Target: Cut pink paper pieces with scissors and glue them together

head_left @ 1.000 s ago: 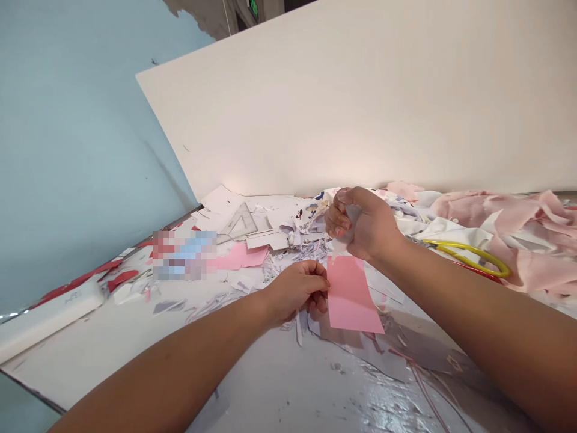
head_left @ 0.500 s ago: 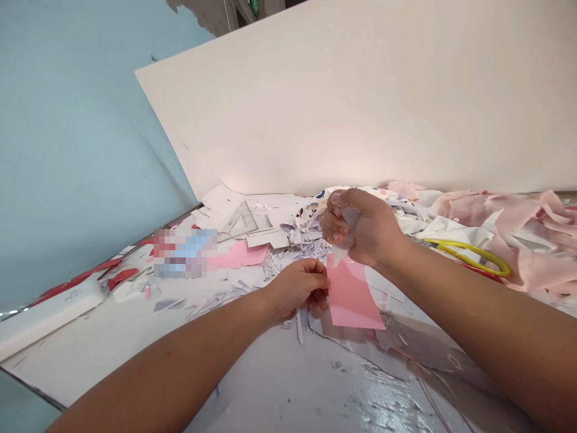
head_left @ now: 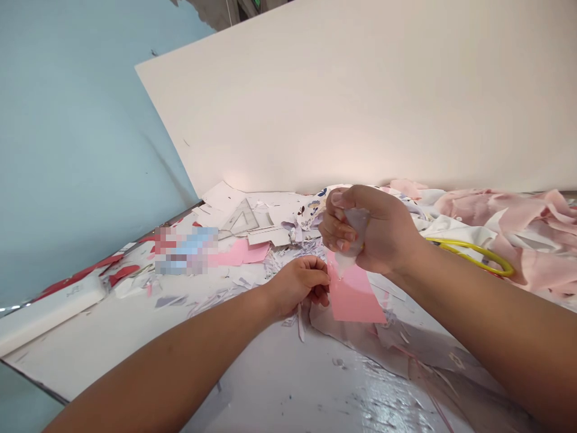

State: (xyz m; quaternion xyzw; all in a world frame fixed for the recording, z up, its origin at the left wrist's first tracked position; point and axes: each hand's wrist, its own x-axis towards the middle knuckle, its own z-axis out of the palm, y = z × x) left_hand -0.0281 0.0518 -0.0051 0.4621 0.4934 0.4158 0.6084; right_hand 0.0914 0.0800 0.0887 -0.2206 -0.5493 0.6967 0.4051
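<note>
A piece of pink paper [head_left: 358, 299] hangs slightly raised in front of me, its left edge pinched between the thumb and fingers of my left hand [head_left: 303, 287]. Above it, my right hand [head_left: 369, 225] is wrapped round a translucent whitish glue bottle [head_left: 356, 231]. The bottle is tipped with its nozzle down, close to the upper part of the paper. Whether the tip touches the paper I cannot tell. My right palm and fingers hide part of the bottle.
Paper scraps and shreds litter the white table [head_left: 270, 385]. A clear set square [head_left: 243, 219] and pink paper pieces [head_left: 241, 251] lie back left. Yellow-handled scissors [head_left: 487, 257] rest right, by crumpled pink cloth [head_left: 509, 210]. A large white board [head_left: 360, 96] stands behind.
My right hand has shifted slightly down and to the right with the glue bottle, its nozzle moving lower across the paper. My left hand keeps its pinch on the paper's edge.
</note>
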